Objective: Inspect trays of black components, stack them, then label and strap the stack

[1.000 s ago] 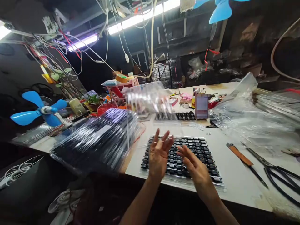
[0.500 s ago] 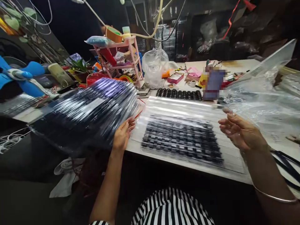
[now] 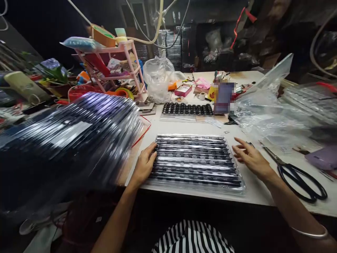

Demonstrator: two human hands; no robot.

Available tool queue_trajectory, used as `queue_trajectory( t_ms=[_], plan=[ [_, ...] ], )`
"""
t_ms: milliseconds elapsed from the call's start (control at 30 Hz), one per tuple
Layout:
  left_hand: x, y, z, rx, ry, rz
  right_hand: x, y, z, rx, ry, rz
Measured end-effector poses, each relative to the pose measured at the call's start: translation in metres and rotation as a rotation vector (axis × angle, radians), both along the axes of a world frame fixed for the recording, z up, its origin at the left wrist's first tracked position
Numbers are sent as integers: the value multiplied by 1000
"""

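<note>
A flat clear plastic tray with rows of dark pieces lies at the table's front edge. The pieces show through its glossy ridged plastic. My left hand rests against the tray's left edge, thumb apart from the fingers and not closed round it. Just off the right edge, my right hand hovers open with spread fingers, holding nothing. Large black-handled scissors lie on the table right of that hand. To the left is a big stack of similar dark-filled plastic trays, blurred at its near side.
A smaller black grid-like piece lies farther back on the white table. Behind stand a pink rack and a clear plastic bag. Crumpled clear plastic is heaped at right. A red cord curves beside the stack.
The clear plastic between my hands has come down onto the dark pieces and now lies flat. My hands have come lower. The view has turned right, bringing the whole scissors into sight.
</note>
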State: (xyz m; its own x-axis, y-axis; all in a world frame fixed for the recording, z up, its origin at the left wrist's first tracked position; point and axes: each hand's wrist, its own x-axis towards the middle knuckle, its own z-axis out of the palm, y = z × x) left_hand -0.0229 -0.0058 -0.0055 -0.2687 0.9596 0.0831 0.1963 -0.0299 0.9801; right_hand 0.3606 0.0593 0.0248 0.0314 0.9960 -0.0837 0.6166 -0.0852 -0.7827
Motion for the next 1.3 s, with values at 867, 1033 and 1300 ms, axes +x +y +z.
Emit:
queue_trajectory(
  t_ms=[867,1033,1300],
  plan=[
    [-6,0,-9,-13,649,-119,-20,9,-11,200,-102,327],
    [-12,-4,-1,-93,483,-107,-11,-3,0,241,-56,202],
    [-15,-5,-6,-43,546,-122,-28,-29,-10,297,-206,210]
  ],
)
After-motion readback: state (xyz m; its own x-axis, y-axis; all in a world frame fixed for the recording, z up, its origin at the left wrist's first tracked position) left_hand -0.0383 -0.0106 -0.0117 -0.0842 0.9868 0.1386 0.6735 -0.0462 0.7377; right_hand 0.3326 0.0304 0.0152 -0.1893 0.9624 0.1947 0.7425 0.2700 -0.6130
